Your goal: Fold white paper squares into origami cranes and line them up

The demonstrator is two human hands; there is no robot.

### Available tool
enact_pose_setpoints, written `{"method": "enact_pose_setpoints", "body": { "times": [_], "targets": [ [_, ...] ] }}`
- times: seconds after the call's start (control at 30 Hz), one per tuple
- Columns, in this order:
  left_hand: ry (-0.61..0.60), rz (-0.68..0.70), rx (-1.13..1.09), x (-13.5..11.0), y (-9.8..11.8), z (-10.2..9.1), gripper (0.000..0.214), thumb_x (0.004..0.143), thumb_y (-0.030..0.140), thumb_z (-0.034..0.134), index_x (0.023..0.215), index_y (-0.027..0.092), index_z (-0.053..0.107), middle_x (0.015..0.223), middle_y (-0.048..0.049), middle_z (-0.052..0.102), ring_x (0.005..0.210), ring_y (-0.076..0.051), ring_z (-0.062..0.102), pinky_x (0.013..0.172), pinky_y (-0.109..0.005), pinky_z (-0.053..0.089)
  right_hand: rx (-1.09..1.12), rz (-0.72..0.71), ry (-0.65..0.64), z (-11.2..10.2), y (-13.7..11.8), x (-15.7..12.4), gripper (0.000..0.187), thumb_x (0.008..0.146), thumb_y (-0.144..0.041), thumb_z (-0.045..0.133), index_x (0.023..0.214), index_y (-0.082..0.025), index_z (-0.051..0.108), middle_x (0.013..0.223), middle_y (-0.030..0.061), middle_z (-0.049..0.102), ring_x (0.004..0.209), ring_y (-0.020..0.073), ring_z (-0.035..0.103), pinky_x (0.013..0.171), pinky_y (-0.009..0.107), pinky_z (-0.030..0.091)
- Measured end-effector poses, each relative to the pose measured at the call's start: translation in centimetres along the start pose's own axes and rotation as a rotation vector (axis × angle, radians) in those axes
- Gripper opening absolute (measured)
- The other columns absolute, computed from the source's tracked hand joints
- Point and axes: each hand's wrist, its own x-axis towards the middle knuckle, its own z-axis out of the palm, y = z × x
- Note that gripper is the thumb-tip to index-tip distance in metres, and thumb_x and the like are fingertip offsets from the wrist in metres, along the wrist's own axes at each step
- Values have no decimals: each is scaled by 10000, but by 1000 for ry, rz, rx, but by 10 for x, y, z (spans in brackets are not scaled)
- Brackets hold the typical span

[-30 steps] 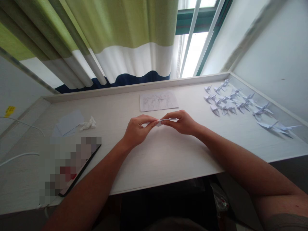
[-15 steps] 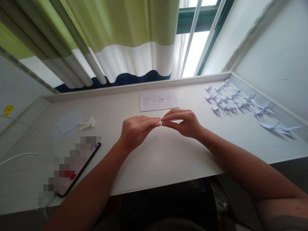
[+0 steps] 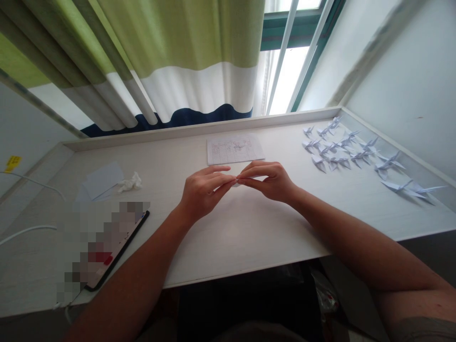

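Observation:
A small piece of folded white paper (image 3: 235, 184) is pinched above the desk, mostly hidden by my fingers. My left hand (image 3: 204, 186) grips it between thumb and index finger, with another finger lifted off above. From the other side my right hand (image 3: 268, 179) pinches the same paper, and the fingertips of both hands meet there. Behind the hands lies a printed sheet with a table (image 3: 235, 149). At the right of the desk stand several folded paper cranes (image 3: 342, 147) in loose rows.
On the left of the white desk (image 3: 228, 247) are a stack of white paper sheets (image 3: 101, 180), a crumpled tissue (image 3: 130, 182) and a dark-edged tablet-like device (image 3: 119, 251), partly blurred out. White cables run in at the left edge. A raised rim (image 3: 199, 126) borders the back, below the curtain (image 3: 178, 42).
An upper finger of my left hand has lifted away from the paper. A small white part of the paper now shows below the fingertips. My right hand has shifted slightly left.

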Motion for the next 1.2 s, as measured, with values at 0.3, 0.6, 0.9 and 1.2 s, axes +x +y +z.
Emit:
{"method": "enact_pose_setpoints", "body": {
  "times": [0.3,0.6,0.9,1.2],
  "targets": [
    [-58,27,97,4,2,-1,137,1030,237,650,942,212,752,928,-20,842,944,-208,802,822,-364,528,-4,35,-1,2,-1,-1,90,960,-278,773,929,-217,831,844,38,813,751,165,747,691,303,599],
    [-130,-127,24,0,0,-3,173,1025,285,622,922,220,744,879,-19,823,828,-196,765,857,-371,495,20,192,-41,-2,4,-1,245,951,-438,770,883,-210,826,850,54,812,756,183,732,701,326,585],
    [-143,-318,-87,-2,-3,-1,176,984,325,657,907,234,787,865,-28,820,789,-212,728,870,-387,540,-85,334,-78,-5,7,-1,312,961,-464,723,828,-193,804,762,35,786,689,154,654,581,263,443],
    [-105,-507,-351,-1,-5,2,193,953,342,704,855,196,784,813,-32,799,761,-193,730,700,-295,561,-4,394,-16,-5,10,-1,304,920,-459,753,805,-182,801,769,45,785,721,169,672,689,295,496]
  ]
}}
